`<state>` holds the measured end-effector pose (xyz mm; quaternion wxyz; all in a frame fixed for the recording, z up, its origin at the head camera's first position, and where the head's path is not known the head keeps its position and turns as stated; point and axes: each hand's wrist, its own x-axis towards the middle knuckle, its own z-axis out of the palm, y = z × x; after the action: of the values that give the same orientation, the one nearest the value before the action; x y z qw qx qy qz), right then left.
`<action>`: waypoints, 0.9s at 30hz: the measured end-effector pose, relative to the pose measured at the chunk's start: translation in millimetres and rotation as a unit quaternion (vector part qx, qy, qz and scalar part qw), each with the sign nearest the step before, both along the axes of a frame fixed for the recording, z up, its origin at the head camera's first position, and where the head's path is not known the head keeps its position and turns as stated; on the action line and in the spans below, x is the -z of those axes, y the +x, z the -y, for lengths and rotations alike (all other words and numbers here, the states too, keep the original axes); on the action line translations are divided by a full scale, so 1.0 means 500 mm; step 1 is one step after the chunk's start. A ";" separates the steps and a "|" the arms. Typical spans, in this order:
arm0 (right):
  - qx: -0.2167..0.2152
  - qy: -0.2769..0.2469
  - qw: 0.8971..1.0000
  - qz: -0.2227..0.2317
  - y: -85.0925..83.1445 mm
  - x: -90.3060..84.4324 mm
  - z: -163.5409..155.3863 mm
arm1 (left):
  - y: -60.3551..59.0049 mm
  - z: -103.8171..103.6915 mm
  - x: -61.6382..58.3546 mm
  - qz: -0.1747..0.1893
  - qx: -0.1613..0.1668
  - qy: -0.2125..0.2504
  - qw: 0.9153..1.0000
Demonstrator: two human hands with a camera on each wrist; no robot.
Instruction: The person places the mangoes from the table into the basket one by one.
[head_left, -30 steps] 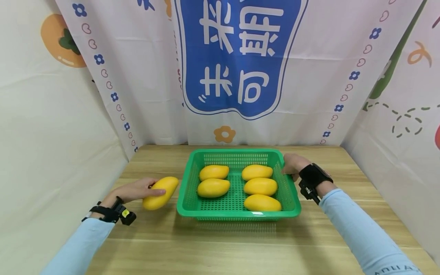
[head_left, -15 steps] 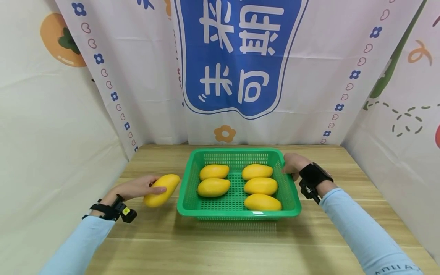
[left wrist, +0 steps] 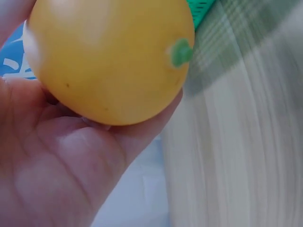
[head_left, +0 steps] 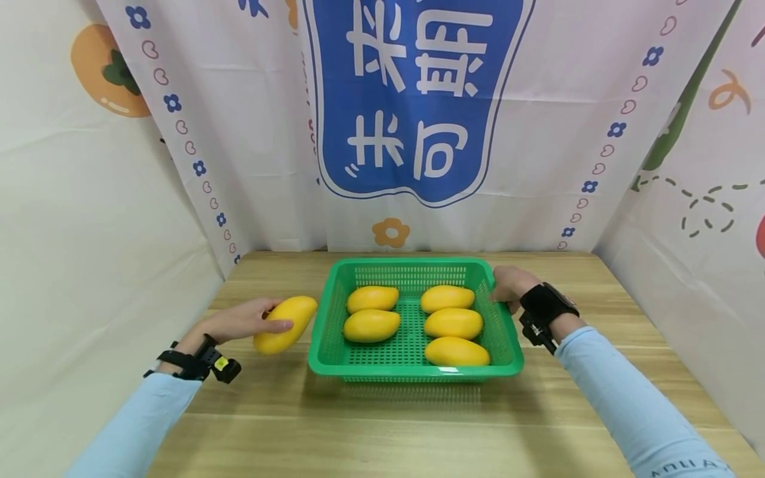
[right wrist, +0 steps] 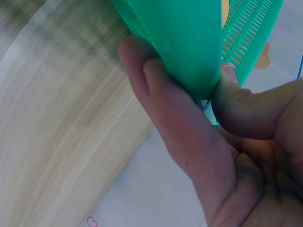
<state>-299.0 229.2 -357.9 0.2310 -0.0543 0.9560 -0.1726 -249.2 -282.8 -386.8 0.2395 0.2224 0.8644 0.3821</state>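
In the head view my left hand [head_left: 250,320] holds a yellow mango [head_left: 285,324] above the table, just left of the green basket [head_left: 315,325]. The left wrist view shows this mango [left wrist: 113,56] from its stem end, a small green nub, with fingers and thumb around it. My right hand [head_left: 511,285] grips the basket's right rim. Up close in the right wrist view, the thumb lies inside the basket wall [right wrist: 189,42] and the fingers outside. Inside the basket, two mangoes [head_left: 371,326] lie on the left and three mangoes [head_left: 453,324] on the right, with a gap between the columns.
The basket stands on a wooden table [head_left: 412,431]. A printed cloth [head_left: 269,166] hangs behind it, and white cloth walls [head_left: 89,252] close in both sides. Each wrist wears a black strapped device [head_left: 546,309].
My left hand has moved up and slightly right with the mango, closer to the basket's left rim. The right hand and the basket have stayed put.
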 end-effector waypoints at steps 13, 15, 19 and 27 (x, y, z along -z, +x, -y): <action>-0.006 0.006 1.000 0.001 -0.004 0.001 0.000 | 0.008 -0.039 -0.033 -0.032 0.007 -0.010 0.999; -0.002 0.003 1.000 0.002 -0.005 0.002 0.001 | 0.007 -0.047 -0.037 -0.031 0.007 -0.013 0.999; -0.001 -0.002 1.000 0.005 -0.007 0.003 0.001 | 0.000 -0.060 -0.041 -0.033 0.006 -0.021 0.999; -0.003 -0.001 1.000 0.005 -0.007 0.003 -0.002 | -0.018 -0.093 -0.053 -0.045 0.029 -0.022 0.998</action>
<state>-302.7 230.4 -359.6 0.2361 -0.0569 0.9546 -0.1727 -258.1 -236.4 -360.2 0.2164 0.2590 0.8757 0.3453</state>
